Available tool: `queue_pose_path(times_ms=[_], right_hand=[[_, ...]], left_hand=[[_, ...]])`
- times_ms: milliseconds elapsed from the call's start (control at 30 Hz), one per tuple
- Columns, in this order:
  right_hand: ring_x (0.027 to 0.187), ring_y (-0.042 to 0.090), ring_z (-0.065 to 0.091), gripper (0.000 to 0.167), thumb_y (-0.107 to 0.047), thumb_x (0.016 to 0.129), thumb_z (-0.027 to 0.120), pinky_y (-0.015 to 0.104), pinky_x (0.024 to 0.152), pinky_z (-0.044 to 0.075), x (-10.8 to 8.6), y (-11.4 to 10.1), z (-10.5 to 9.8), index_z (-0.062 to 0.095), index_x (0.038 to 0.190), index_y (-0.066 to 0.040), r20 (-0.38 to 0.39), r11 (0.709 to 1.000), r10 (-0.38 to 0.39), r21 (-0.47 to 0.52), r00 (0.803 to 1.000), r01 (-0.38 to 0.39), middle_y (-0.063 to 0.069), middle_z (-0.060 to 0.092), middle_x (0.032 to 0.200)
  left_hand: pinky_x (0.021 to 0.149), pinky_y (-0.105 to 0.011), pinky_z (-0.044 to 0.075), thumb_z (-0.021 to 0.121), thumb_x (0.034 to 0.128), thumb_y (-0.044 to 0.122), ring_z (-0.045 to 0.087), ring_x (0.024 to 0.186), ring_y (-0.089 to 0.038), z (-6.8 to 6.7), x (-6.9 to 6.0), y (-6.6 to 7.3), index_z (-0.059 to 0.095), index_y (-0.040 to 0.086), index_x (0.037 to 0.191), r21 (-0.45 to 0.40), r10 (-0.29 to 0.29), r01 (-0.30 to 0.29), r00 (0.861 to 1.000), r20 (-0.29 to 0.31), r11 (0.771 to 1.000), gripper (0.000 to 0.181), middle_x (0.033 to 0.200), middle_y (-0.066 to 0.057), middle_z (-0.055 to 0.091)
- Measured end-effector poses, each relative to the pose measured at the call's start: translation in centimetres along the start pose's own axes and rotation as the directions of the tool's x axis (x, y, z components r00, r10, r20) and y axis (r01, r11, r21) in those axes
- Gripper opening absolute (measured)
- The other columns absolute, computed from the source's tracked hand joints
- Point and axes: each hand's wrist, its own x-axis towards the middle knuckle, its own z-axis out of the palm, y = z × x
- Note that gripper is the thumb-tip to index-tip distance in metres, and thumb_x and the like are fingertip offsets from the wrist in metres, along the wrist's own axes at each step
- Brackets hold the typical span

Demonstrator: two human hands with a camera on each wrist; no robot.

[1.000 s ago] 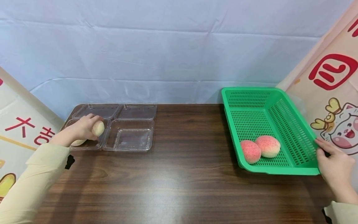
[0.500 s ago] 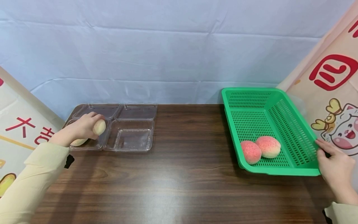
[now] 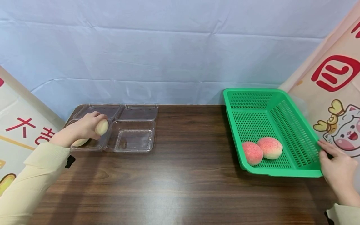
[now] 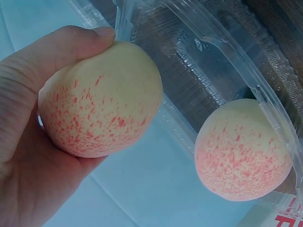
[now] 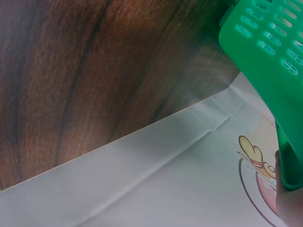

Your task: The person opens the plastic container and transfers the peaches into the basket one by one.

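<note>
My left hand [image 3: 84, 127] holds a pale yellow, red-speckled peach [image 4: 102, 104] between thumb and fingers, above the left part of a clear plastic clamshell container [image 3: 135, 140]. A second such peach [image 4: 244, 151] lies inside that left part, half covered by my hand in the head view. The container's right part shows a bare bottom. Far to the right, my right hand [image 3: 338, 165] grips the rim of a green slotted basket [image 3: 248, 122] near its front right corner. Two pink peaches, one redder [image 3: 252, 153] and one paler underneath [image 3: 270, 147], touch each other inside the basket.
The dark wooden table [image 3: 180, 187] extends between container and basket. Behind them hangs a pale blue cloth [image 3: 174, 56]. Printed panels stand at both sides, the right one [image 3: 337, 103] close to the basket. The container's raised clear lids [image 3: 137, 112] lie toward the back.
My left hand has shifted slightly right and up in the head view, still holding the peach. The right hand and basket stay nearly where they were.
</note>
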Motion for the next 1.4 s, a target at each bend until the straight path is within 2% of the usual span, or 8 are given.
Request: queue_pose_path(times_ms=[100, 200, 367, 933, 1033, 1167, 1267, 1400], right_hand=[[0.101, -0.024, 0.036, 0.031, -0.004, 0.085, 0.045, 0.01, 0.055, 0.019, 0.0, 0.0, -0.1, 0.063, 0.108, 0.007, 0.009, 1.0, 0.004, -0.01, 1.0, -0.004, 0.021, 0.058, 0.115], [0.065, -0.03, 0.035, 0.03, -0.004, 0.085, 0.045, 0.017, 0.046, 0.018, 0.1, 0.0, -0.2, 0.063, 0.108, 0.007, 0.022, 1.0, 0.002, -0.023, 1.0, -0.001, 0.022, 0.058, 0.114], [0.032, -0.006, 0.021, 0.031, -0.005, 0.087, 0.044, 0.022, 0.039, 0.016, 0.1, -0.2, -0.4, 0.063, 0.109, 0.007, 0.048, 0.999, 0.007, -0.045, 0.999, -0.005, 0.022, 0.057, 0.116], [0.043, -0.022, 0.018, 0.032, -0.005, 0.087, 0.044, 0.023, 0.041, 0.017, 0.3, -0.3, -0.4, 0.062, 0.111, 0.006, 0.07, 0.998, 0.038, -0.05, 0.997, -0.035, 0.021, 0.056, 0.118], [0.061, -0.033, 0.022, 0.032, -0.005, 0.087, 0.044, 0.021, 0.044, 0.017, 0.2, -0.3, -0.3, 0.062, 0.111, 0.006, 0.057, 0.999, 0.038, -0.04, 0.998, -0.036, 0.02, 0.057, 0.118], [0.097, -0.027, 0.03, 0.032, -0.006, 0.087, 0.044, 0.014, 0.052, 0.018, -0.1, -0.2, -0.2, 0.063, 0.11, 0.006, 0.037, 0.999, 0.026, -0.027, 0.999, -0.025, 0.019, 0.057, 0.117], [0.092, -0.025, 0.039, 0.031, -0.005, 0.087, 0.044, 0.014, 0.051, 0.018, -0.1, -0.1, -0.2, 0.063, 0.11, 0.006, 0.032, 1.0, 0.013, -0.025, 0.999, -0.012, 0.02, 0.057, 0.116], [0.05, -0.026, 0.022, 0.031, -0.004, 0.086, 0.045, 0.021, 0.042, 0.017, 0.0, -0.1, -0.3, 0.063, 0.109, 0.007, 0.037, 1.0, 0.001, -0.03, 0.999, 0.0, 0.022, 0.057, 0.115]], left_hand=[[0.069, -0.053, 0.042, 0.076, 0.0535, 0.006, 0.049, 0.085, -0.042, -0.1, 0.0, 0.2, 0.051, -0.006, 0.113, 0.001, 0.005, -0.005, 1.0, -0.003, 1.0, 0.066, 0.1, -0.023, 0.05], [0.07, -0.053, 0.042, 0.076, 0.0532, 0.006, 0.05, 0.086, -0.042, -0.2, 0.1, 0.3, 0.051, -0.006, 0.113, 0.003, 0.012, -0.012, 1.0, -0.008, 1.0, 0.066, 0.1, -0.023, 0.05], [0.07, -0.053, 0.042, 0.077, 0.0545, 0.007, 0.049, 0.088, -0.042, -0.3, 0.2, 0.6, 0.051, -0.005, 0.115, 0.002, 0.011, -0.011, 1.0, 0.007, 1.0, 0.067, 0.103, -0.024, 0.05], [0.07, -0.052, 0.042, 0.078, 0.057, 0.002, 0.048, 0.09, -0.041, -0.7, 0.6, 2.1, 0.05, -0.003, 0.117, -0.017, 0.049, -0.049, 0.998, 0.026, 0.999, 0.067, 0.105, -0.022, 0.049], [0.071, -0.052, 0.042, 0.078, 0.0576, 0.003, 0.048, 0.09, -0.041, -0.8, 0.7, 2.3, 0.051, -0.003, 0.116, -0.014, 0.068, -0.067, 0.998, 0.015, 0.998, 0.065, 0.104, -0.023, 0.049], [0.071, -0.053, 0.042, 0.078, 0.0583, 0.003, 0.048, 0.091, -0.042, -0.9, 0.8, 2.7, 0.052, -0.002, 0.116, -0.011, 0.073, -0.072, 0.997, 0.019, 0.997, 0.064, 0.105, -0.022, 0.049], [0.072, -0.053, 0.042, 0.079, 0.0592, 0.003, 0.047, 0.093, -0.042, -0.9, 0.9, 3.0, 0.051, -0.001, 0.117, -0.007, 0.073, -0.073, 0.997, 0.028, 0.997, 0.064, 0.106, -0.022, 0.049], [0.073, -0.053, 0.042, 0.079, 0.06, 0.002, 0.047, 0.095, -0.043, -1.0, 1.0, 3.4, 0.051, -0.002, 0.117, -0.002, 0.085, -0.085, 0.996, 0.025, 0.996, 0.064, 0.107, -0.023, 0.049]])
